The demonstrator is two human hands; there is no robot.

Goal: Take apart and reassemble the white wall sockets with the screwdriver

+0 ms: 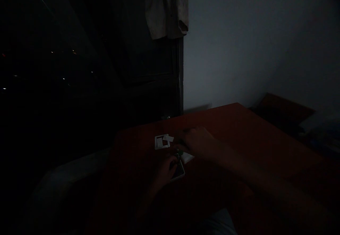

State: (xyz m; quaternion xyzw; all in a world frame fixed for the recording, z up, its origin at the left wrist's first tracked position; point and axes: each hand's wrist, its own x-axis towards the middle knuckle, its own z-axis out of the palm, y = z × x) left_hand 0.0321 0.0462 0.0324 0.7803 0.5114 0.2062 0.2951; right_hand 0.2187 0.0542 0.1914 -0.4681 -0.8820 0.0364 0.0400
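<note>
The view is very dark. My left hand (165,171) lies at the left side of a dark flat rectangle with a pale rim (179,172), its fingers curled at the edge; this may be a phone or a case. My right hand (198,140) hovers just beyond it, smeared by motion, its fingers pointing left. Between the hands are a small green thing (181,152) and a white flat piece (187,157). Left of my right fingertips sits a white-rimmed frame (155,143), with a small white card (168,138) across its right side.
The reddish table (225,121) reaches back to a pale wall (239,51). Cloth (167,12) hangs over a dark window (66,65) with points of light. A brown board (287,107) stands past the table's right edge.
</note>
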